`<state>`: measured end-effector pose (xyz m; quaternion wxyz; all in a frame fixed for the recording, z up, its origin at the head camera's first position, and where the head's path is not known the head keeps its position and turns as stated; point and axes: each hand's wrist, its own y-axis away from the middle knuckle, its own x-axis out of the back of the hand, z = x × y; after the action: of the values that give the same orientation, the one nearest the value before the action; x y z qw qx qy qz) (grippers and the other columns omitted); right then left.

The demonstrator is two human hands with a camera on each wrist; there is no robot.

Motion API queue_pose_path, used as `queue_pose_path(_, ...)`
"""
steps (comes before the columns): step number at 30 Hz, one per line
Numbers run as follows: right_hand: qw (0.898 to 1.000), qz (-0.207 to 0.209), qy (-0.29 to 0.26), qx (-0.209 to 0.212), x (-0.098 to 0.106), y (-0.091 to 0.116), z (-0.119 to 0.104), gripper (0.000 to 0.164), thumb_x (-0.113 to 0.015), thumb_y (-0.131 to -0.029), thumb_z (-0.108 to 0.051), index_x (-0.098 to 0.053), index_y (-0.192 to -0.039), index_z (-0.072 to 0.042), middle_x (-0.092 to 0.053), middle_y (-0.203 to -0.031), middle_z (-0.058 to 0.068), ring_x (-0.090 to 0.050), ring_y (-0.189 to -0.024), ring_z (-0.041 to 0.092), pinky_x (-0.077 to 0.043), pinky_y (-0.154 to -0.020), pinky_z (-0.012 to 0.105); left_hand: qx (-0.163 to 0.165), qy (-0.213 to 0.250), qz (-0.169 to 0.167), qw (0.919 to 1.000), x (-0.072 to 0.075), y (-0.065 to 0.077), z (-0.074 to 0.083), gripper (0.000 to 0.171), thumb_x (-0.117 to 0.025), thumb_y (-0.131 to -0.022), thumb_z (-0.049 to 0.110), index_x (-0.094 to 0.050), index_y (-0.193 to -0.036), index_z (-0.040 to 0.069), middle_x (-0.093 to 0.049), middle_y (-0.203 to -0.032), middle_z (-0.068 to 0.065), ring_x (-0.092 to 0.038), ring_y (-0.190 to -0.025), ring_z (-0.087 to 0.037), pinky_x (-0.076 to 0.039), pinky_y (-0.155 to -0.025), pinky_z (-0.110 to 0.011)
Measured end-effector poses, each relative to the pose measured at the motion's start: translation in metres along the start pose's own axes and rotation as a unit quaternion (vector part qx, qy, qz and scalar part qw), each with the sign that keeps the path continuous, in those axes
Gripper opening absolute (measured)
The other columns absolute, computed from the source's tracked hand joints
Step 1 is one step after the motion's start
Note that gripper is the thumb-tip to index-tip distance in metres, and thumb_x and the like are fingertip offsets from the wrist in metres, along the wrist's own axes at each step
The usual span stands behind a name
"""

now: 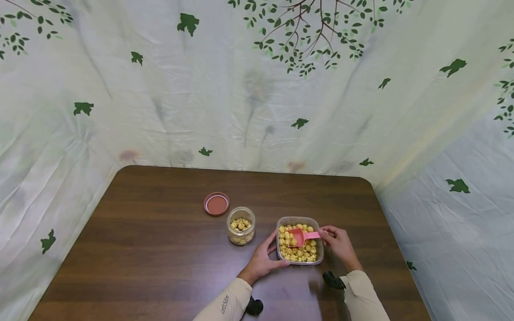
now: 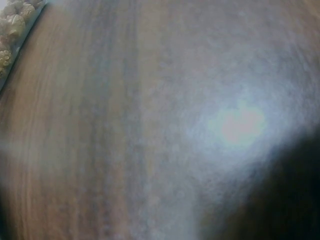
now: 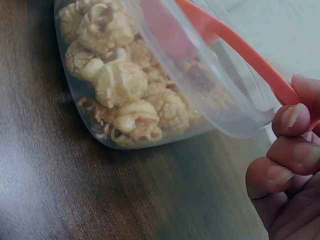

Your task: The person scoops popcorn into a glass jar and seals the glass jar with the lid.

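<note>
A clear plastic container (image 1: pixel 321 255) full of caramel popcorn (image 1: pixel 299 256) stands on the table. My right hand (image 1: pixel 340 244) pinches the handle of a pink scoop (image 1: pixel 298 236), whose bowl lies over the popcorn. In the right wrist view, thumb and fingers close on the scoop's handle (image 3: pixel 250 52) beside the container's rim. My left hand (image 1: pixel 263 261) holds the container at its near left corner, fingers along the left side and thumb at the front. Only a corner of the container with popcorn (image 2: pixel 15 25) enters the left wrist view; the left hand's fingers are not visible there.
Left of the container stands an open glass jar (image 1: pixel 241 238) partly filled with popcorn. A reddish round lid (image 1: pixel 216 204) lies behind it to the left. The brown wooden table (image 1: pixel 160 249) meets a leaf-patterned cloth (image 1: pixel 225 111) at its back and sides.
</note>
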<state>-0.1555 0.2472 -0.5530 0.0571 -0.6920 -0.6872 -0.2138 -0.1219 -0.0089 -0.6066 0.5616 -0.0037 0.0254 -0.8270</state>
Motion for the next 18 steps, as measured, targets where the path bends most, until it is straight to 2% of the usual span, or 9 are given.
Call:
queue_pose_path(11,0.999,0.007,-0.045,-0.027,-0.0003,0.0000,0.0032,0.020,-0.056,-0.098,-0.010,-0.063,-0.104,0.008,-0.052,-0.065,0.001,-0.045,-0.056,0.011,-0.038,-0.049,0.022,0.003,-0.003,-0.001,1.0000,-0.0002,-0.0005,0.0001,0.097,-0.081,-0.075,0.002,-0.023,-0.152,0.001,-0.027,-0.154,-0.023,-0.043,-0.130,-0.038,-0.038,-0.105,-0.039)
queue_pose_path(18,0.996,0.009,-0.089,-0.030,-0.0015,0.0009,0.0063,0.023,-0.051,-0.100,-0.007,-0.059,-0.108,0.013,-0.049,-0.064,0.002,-0.042,-0.053,0.010,-0.036,-0.048,0.022,-0.001,-0.004,-0.002,1.0000,-0.0001,-0.0007,-0.0003,0.097,-0.081,-0.075,0.002,-0.022,-0.152,0.001,-0.027,-0.153,-0.023,-0.042,-0.131,-0.037,-0.038,-0.106,-0.039)
